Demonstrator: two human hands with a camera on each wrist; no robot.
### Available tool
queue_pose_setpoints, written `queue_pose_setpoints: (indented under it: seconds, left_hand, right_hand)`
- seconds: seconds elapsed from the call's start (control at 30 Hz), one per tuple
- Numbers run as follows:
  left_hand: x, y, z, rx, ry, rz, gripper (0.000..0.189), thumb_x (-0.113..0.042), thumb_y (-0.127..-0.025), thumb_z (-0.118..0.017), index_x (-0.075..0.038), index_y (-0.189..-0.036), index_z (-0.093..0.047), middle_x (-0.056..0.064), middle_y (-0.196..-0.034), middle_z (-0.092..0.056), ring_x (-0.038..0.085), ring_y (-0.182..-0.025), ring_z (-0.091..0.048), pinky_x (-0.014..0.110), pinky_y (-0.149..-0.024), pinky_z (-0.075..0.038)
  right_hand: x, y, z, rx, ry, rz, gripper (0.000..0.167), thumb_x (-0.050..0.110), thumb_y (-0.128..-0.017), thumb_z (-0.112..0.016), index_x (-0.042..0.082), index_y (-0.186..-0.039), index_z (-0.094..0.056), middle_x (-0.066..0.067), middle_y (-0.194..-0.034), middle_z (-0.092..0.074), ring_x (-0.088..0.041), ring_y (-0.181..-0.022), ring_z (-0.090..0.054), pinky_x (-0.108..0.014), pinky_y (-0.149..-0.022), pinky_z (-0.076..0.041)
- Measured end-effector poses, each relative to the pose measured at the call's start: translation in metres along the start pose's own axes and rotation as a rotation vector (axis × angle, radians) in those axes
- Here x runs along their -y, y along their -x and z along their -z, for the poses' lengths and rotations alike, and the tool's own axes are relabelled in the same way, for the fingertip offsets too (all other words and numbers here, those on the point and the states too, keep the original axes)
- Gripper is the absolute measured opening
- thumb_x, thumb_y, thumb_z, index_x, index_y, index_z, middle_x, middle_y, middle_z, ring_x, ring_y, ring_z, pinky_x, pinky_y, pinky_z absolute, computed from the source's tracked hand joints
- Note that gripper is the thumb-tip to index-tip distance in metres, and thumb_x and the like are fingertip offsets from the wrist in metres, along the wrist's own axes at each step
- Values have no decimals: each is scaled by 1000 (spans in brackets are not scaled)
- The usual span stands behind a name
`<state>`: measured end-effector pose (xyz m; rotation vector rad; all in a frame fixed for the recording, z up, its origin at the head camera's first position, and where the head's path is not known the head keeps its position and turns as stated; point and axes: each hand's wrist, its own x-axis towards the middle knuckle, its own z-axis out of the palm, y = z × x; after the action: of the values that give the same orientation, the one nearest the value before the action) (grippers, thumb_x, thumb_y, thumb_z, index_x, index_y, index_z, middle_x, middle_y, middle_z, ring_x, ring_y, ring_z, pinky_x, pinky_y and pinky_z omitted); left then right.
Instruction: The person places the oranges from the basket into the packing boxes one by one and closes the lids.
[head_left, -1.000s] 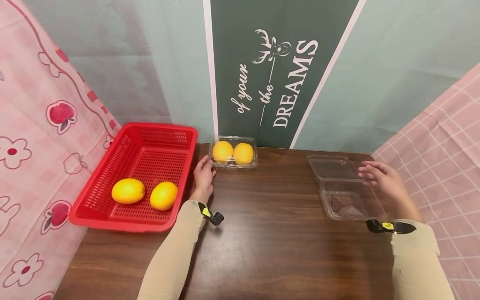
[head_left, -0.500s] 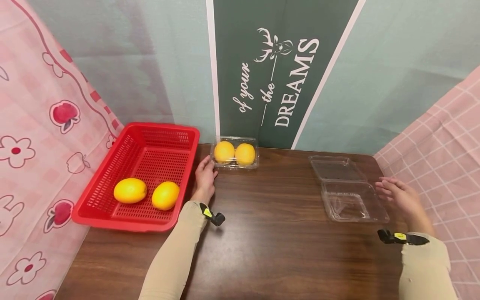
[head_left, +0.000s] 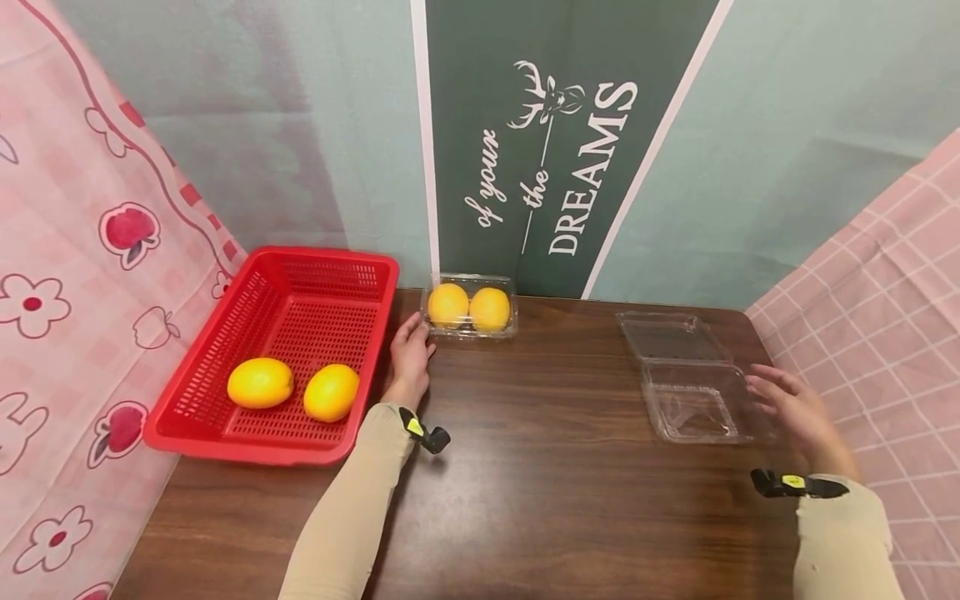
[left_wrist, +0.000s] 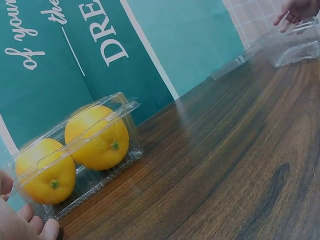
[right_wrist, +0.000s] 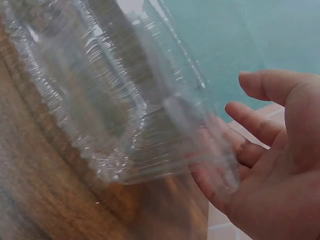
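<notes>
A closed clear plastic clamshell box (head_left: 474, 332) with two yellow-orange fruits (head_left: 490, 309) inside stands against the back curtain. My left hand (head_left: 409, 358) rests at its left end, fingers loosely extended. In the left wrist view its fingertips (left_wrist: 49, 229) are at the box's lower corner, and the fruits show green stem spots. At the right lies a second clear clamshell box (head_left: 690, 408), its lid (head_left: 671, 337) folded back, with nothing seen inside. Beside its right edge is my right hand (head_left: 798, 410), fingers spread and relaxed. In the right wrist view the fingers (right_wrist: 255, 122) touch the box's side.
A red plastic basket (head_left: 247, 450) stands on the left with two yellow fruits (head_left: 260, 383) in it. The brown wooden table (head_left: 570, 475) runs between the boxes. Pink patterned cloth (head_left: 60, 250) borders the left, pink checked cloth (head_left: 900, 333) the right, a green curtain (head_left: 787, 192) the back.
My right hand has moved right and down from above the open box to its right edge. My left hand, the closed box and the basket have stayed in place.
</notes>
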<state>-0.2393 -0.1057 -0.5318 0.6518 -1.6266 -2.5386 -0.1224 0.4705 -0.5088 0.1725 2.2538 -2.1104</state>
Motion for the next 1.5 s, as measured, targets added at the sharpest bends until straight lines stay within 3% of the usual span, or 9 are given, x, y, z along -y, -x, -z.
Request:
queue_pose_setpoints:
  seconds: [0.13,0.4,0.6,0.8,0.97,1.23,1.5]
  left_hand:
    - [1,-1,0,1,1,3,43,-9,-105,-51,-7,-148,-51,13,-153,-46,28,-132,-50,44,-110,-44]
    - [3,-2,1,13,3,-6,43,-8,-105,-50,-6,-148,-50,14,-153,-46,30,-133,-50,46,-111,-43]
    - [3,-2,1,10,3,-8,43,-8,-105,-50,-6,-148,-51,13,-152,-47,30,-132,-50,46,-110,-43]
    - [2,-2,0,6,2,-2,43,-8,-105,-50,-7,-148,-51,13,-153,-47,28,-132,-49,46,-110,-43]
    - [2,-1,0,4,13,3,43,-7,-105,-50,-6,-148,-50,14,-152,-47,27,-132,-48,46,-110,-43]
    - [1,0,0,9,5,1,43,-7,-105,-50,-6,-148,-50,13,-153,-46,27,-133,-48,46,-110,-43]
    - [1,1,1,9,-6,-3,43,-8,-105,-51,-7,-148,-50,13,-153,-45,26,-133,-48,45,-109,-44]
  right_hand:
    - [-7,1,-1,-7,24,-45,28,11,-107,-51,34,-120,-60,22,-105,-72,6,-93,-67,-12,-74,-52]
    - [-24,0,-5,54,-163,12,30,3,-108,-44,25,-119,-61,10,-105,-76,-4,-94,-71,-19,-75,-57]
    - [-27,1,-5,96,-138,-61,31,6,-109,-42,28,-121,-61,12,-107,-75,-4,-95,-71,-27,-68,-58]
    - [-28,-1,-8,101,-176,13,37,1,-108,-39,23,-118,-67,7,-106,-76,-5,-97,-71,-22,-75,-59]
    - [-26,-2,-12,106,-145,50,35,2,-108,-41,23,-122,-65,7,-106,-75,-4,-98,-71,-22,-76,-59]
    - [-29,-4,-19,173,-140,81,36,1,-108,-41,20,-129,-62,5,-112,-74,-6,-102,-70,-24,-79,-59]
    - [-30,-7,-33,189,-86,81,35,1,-108,-42,23,-130,-60,8,-114,-73,-4,-104,-69,-23,-79,-59]
